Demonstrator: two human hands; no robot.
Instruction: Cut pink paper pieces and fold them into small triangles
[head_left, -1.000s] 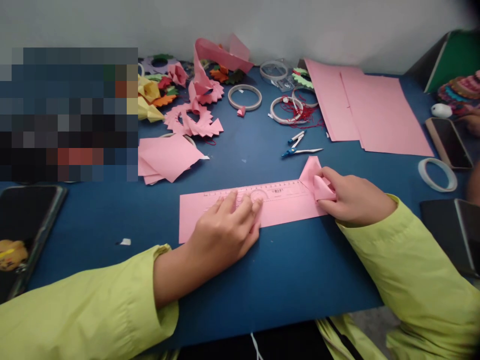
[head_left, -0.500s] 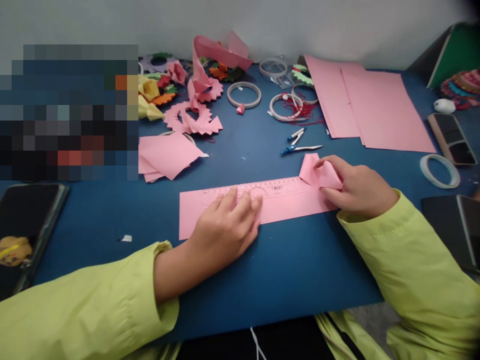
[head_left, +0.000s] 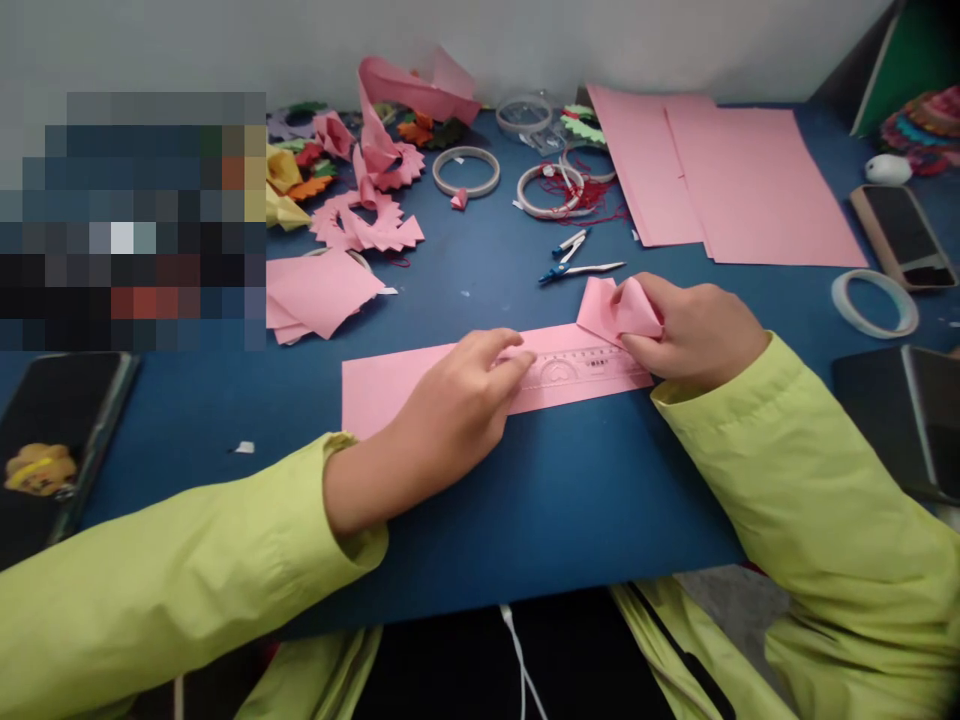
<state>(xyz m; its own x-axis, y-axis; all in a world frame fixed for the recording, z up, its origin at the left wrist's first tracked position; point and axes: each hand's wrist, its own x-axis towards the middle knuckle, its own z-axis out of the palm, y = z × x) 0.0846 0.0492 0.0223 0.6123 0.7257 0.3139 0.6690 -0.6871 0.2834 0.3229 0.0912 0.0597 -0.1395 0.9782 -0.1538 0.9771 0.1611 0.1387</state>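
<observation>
Two hands are laid on one pink paper strip (head_left: 379,385), which lies flat across the blue surface (head_left: 570,500) close to its near edge. The left hand (head_left: 450,415) is spread palm-down, its fingertips (head_left: 517,362) pressed onto the strip where a clear ruler (head_left: 581,362) is laid along it. Nothing is enclosed by that grip, which is open and flat. The right hand (head_left: 694,330) is closed on the strip's right end, which is lifted and curled over at the ruler's right end into a loose fold (head_left: 615,305). The fold is judged best made if the ruler is pinned firmly by the left fingertips, so that it cannot slide. The lifted end should be drawn over squarely, with the strip's long sides lined up before any crease is pressed. A slack press on the ruler would likely let the crease run crooked. A blue compass (head_left: 574,270) lies just beyond the fold, and large pink sheets (head_left: 750,190) are stacked well apart at the right rear.
</observation>
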